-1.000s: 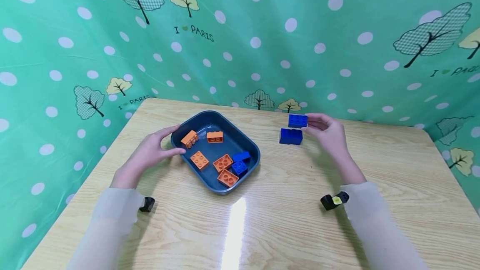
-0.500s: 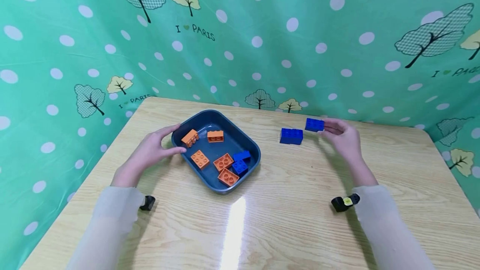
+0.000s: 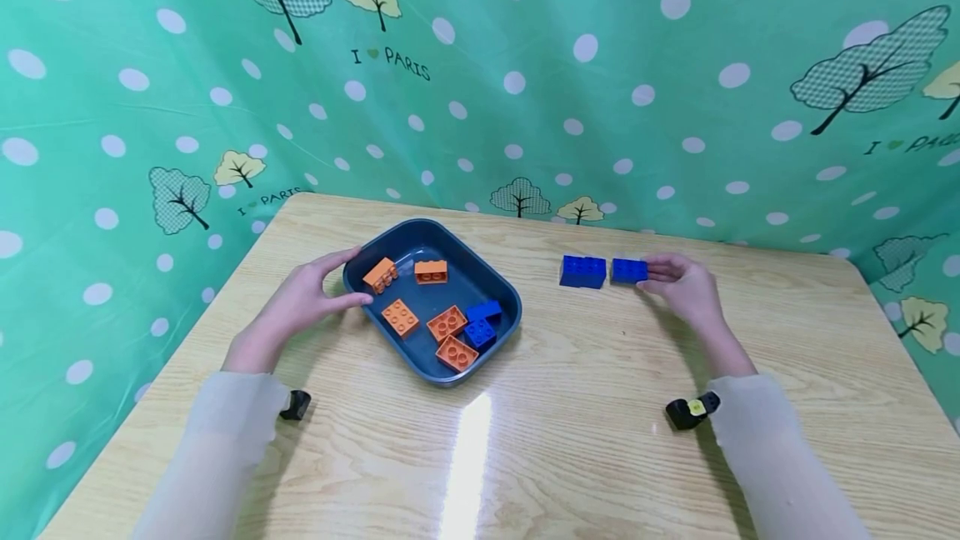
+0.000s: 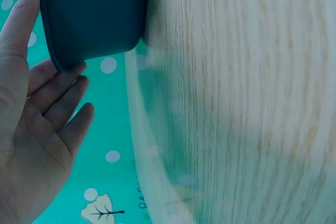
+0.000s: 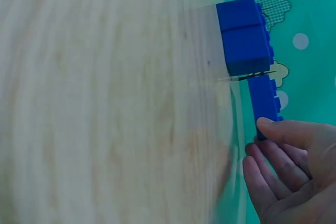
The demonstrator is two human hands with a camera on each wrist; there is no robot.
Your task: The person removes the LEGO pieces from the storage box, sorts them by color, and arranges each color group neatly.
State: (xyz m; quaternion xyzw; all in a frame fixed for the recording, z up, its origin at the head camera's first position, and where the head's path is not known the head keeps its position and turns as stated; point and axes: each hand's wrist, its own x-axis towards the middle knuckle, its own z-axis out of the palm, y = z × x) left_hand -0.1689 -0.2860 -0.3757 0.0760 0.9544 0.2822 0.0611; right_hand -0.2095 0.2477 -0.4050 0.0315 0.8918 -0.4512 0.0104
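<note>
My right hand (image 3: 684, 283) pinches a blue brick (image 3: 627, 272) between thumb and fingers, studs up. Just left of it stands a larger blue block (image 3: 582, 272), with a seam down its side and studs on top. In the right wrist view the held brick (image 5: 263, 100) is thinner than the block (image 5: 244, 40), with a narrow gap between them. My left hand (image 3: 306, 300) holds the left end of a dark blue tray (image 3: 497, 275), thumb and index finger at its rim. Several orange bricks (image 3: 400, 319) and blue bricks (image 3: 480, 334) lie loose inside.
The wooden table (image 3: 570, 440) runs back to a green dotted curtain (image 3: 480, 65), which also borders it left and right. Both wrists wear small black cameras (image 3: 686, 412). A bright light reflection lies on the tabletop in front of the tray.
My right hand has carried the blue brick from behind the blue block out to the right, then down toward the front, beside the block. The left hand and tray keep their place.
</note>
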